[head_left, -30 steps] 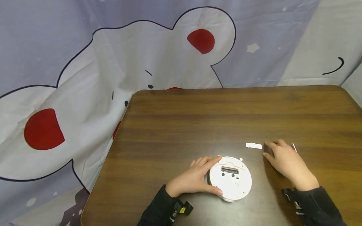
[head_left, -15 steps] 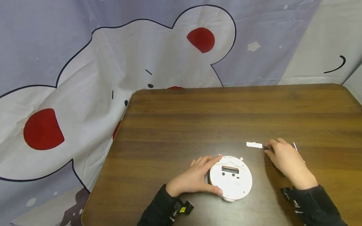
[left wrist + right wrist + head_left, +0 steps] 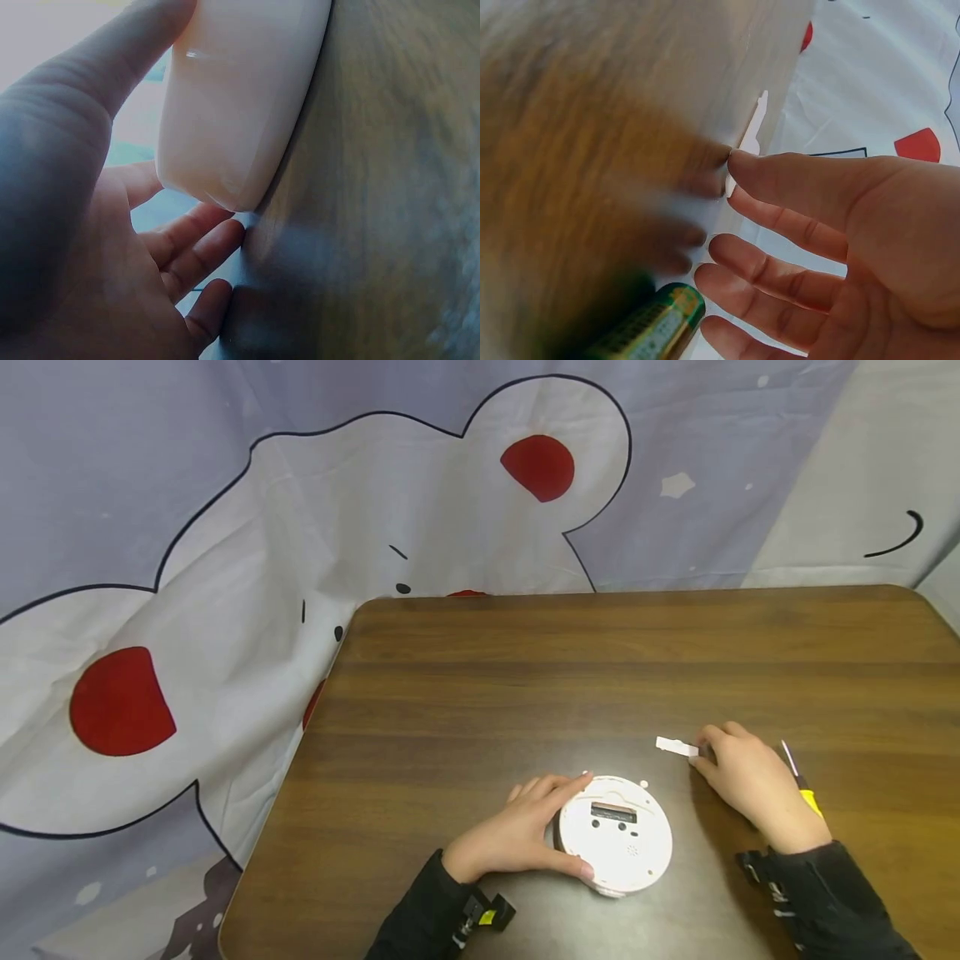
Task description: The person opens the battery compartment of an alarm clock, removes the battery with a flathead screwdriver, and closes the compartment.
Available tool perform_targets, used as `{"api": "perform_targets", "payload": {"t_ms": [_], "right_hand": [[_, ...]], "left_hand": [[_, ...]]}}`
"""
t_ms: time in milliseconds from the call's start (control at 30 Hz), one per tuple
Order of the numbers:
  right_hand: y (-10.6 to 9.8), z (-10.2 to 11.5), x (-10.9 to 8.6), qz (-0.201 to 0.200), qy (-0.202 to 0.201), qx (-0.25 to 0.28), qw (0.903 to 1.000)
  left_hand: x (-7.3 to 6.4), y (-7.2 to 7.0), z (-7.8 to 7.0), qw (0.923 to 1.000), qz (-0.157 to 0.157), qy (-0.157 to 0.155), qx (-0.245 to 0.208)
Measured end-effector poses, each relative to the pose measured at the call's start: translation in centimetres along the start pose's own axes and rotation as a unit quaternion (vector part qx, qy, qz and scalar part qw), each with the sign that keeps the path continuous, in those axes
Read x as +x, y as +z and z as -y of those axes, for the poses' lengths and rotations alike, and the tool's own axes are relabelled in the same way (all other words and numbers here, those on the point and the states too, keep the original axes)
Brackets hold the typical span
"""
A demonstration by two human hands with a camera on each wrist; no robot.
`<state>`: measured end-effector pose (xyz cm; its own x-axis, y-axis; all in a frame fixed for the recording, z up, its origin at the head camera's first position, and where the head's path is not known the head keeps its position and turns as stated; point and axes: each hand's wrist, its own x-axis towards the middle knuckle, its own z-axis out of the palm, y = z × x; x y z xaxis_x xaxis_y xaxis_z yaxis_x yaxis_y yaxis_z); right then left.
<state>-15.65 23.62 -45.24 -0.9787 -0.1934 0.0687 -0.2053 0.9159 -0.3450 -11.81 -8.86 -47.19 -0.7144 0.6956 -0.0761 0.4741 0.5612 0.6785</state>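
Note:
In the head view, a round white device (image 3: pixel 617 852) lies on the table with a dark rectangular slot, several small holes and a speaker grille facing up. My left hand (image 3: pixel 517 835) holds it by its left rim, thumb at the bottom edge and index finger at the top. The left wrist view shows the thumb and fingers of my left hand (image 3: pixel 112 247) around its pale side wall (image 3: pixel 232 105). My right hand (image 3: pixel 750 777) pinches the right end of a thin white battery cover (image 3: pixel 673 746); the right wrist view shows thumb and fingertip on this cover (image 3: pixel 754 124).
A screwdriver (image 3: pixel 804 789) with a yellow and black handle lies on the wooden table (image 3: pixel 570 693), right of my right hand. A green and gold battery (image 3: pixel 660 322) lies below my right fingers in the right wrist view. A printed cloth (image 3: pixel 315 527) hangs behind the table.
My right hand has moved slightly left and pinches the battery cover, which is now a little tilted. More of the screwdriver shows. My left hand and the round device have stayed put.

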Motion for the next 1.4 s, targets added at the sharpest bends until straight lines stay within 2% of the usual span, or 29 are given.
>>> {"api": "perform_targets", "payload": {"t_ms": [467,767,933,1167,1300,1400], "right_hand": [[-0.1,-0.2,0.6,0.031,-0.012,0.036,0.9988],[-0.5,0.4,0.5,0.021,-0.012,0.06,0.9979],[-1.3,1.5,-0.2,0.009,-0.023,0.088,0.9959],[-1.9,4.3,-1.8,0.048,-0.08,0.169,0.9812],[-1.5,5.5,-2.5,0.076,-0.107,0.187,0.9735],[-1.0,6.1,-2.7,0.087,-0.123,0.189,0.9703]], "left_hand": [[0.1,0.1,0.2,1.0,-0.002,0.005,0.002],[0.1,0.3,-0.4,0.9998,-0.01,-0.016,0.005],[0.1,0.5,-0.7,0.9994,-0.011,-0.007,0.031],[0.2,0.4,-0.6,0.9993,-0.013,0.0,0.036],[0.4,0.2,-0.2,0.9994,-0.028,0.007,0.02],[0.5,-0.1,-0.2,0.9986,-0.051,0.017,-0.002]]}}
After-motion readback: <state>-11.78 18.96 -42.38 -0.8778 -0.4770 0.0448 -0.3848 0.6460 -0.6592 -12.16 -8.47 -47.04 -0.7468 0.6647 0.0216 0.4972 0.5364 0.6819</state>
